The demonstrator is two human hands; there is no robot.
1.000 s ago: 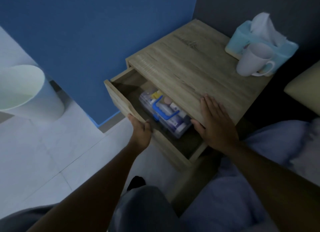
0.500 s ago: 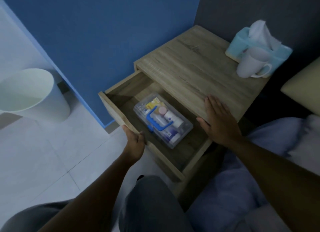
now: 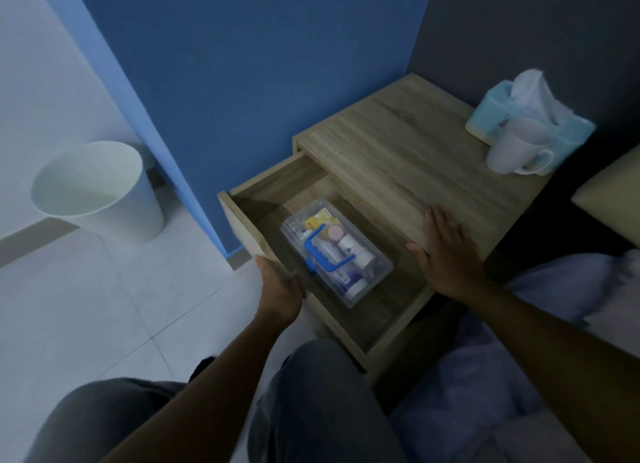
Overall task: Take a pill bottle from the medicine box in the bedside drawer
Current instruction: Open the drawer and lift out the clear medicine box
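Observation:
The wooden bedside drawer stands pulled far out of the bedside table. Inside it lies a clear plastic medicine box with a blue handle, lid closed. Through the lid I see several small bottles and packets, among them a white pill bottle with a pink-capped one beside it. My left hand grips the drawer's front panel. My right hand lies flat, fingers spread, on the table top's front edge, to the right of the box.
A white mug and a light blue tissue box stand at the table's back right. A white waste bin sits on the tiled floor to the left, by the blue wall. My knees are below the drawer; bedding lies at right.
The drawer has slid further out under my left hand, and the whole medicine box now shows. My right hand has stayed on the table top.

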